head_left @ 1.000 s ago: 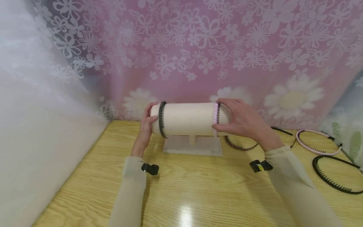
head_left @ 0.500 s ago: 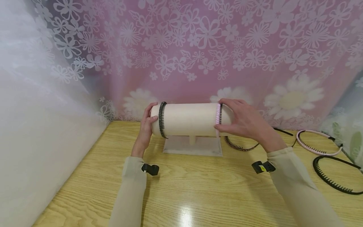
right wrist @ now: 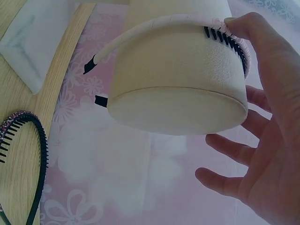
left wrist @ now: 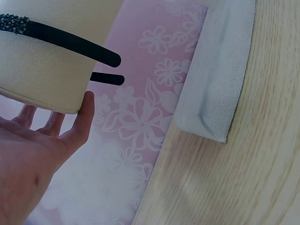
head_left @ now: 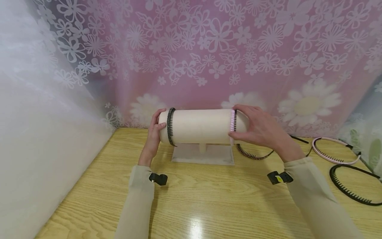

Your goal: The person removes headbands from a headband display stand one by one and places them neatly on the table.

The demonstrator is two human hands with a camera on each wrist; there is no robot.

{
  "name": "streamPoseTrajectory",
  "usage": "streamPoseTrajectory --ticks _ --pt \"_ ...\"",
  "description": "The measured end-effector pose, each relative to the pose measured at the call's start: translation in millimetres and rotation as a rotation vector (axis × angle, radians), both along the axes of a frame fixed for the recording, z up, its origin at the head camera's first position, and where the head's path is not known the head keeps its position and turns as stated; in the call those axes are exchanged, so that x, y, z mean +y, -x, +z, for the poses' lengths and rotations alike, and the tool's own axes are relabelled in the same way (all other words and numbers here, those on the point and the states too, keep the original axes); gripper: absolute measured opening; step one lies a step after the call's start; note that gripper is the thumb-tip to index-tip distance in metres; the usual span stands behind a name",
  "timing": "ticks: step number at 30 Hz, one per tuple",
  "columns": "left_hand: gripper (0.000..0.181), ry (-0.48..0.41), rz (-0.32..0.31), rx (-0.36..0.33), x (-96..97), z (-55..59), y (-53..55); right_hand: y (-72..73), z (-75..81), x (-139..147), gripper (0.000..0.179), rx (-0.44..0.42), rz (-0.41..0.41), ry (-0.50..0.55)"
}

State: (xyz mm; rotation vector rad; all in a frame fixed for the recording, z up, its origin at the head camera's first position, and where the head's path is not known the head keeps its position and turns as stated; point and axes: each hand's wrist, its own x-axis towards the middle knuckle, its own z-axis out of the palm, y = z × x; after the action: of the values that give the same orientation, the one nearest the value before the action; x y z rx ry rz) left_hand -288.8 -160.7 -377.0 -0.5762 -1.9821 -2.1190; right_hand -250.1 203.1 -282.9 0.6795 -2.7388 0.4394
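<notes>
A cream padded headband stand [head_left: 201,126] lies crosswise on a flat base [head_left: 191,157]. Near its left end sits a dark beaded headband [head_left: 170,127] with comb teeth. My left hand [head_left: 152,139] holds that end, thumb in front and fingers at the end and behind; the left wrist view shows the dark headband's two black tips [left wrist: 112,58] hanging free below. Toward the right end, my right hand [head_left: 262,129] pinches a pink wrapped headband [head_left: 232,121] between thumb and fingers. From the right wrist, the pink headband [right wrist: 159,23] arches round the roll, its black tips sticking out.
Right of the stand, a beaded toothed headband [head_left: 253,156] lies partly behind my right arm. A light pink headband [head_left: 320,152] and a black headband [head_left: 343,189] lie farther right on the wooden table [head_left: 191,196]. A pink floral curtain [head_left: 191,59] hangs behind.
My right hand has slid the pink headband a little to the right along the roll, toward its end. My left hand keeps its hold in the same place.
</notes>
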Motion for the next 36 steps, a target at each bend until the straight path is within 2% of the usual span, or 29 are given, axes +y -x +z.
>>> streamPoseTrajectory --ticks 13,19,28,36 --pt "0.061 -0.016 0.001 0.007 2.9 0.8 0.6 -2.0 -0.9 5 0.084 -0.01 -0.006 0.025" --pt "0.06 -0.022 0.007 0.007 2.5 0.1 1.4 -1.0 -2.7 8 0.083 -0.028 0.004 0.078" --pt "0.06 -0.018 0.011 0.005 1.5 -0.4 1.1 -0.5 -10.0 10 0.078 0.003 0.008 0.134" --pt "0.06 -0.014 0.003 0.012 0.2 -0.4 0.4 -0.6 -14.0 11 0.075 0.025 0.049 0.177"
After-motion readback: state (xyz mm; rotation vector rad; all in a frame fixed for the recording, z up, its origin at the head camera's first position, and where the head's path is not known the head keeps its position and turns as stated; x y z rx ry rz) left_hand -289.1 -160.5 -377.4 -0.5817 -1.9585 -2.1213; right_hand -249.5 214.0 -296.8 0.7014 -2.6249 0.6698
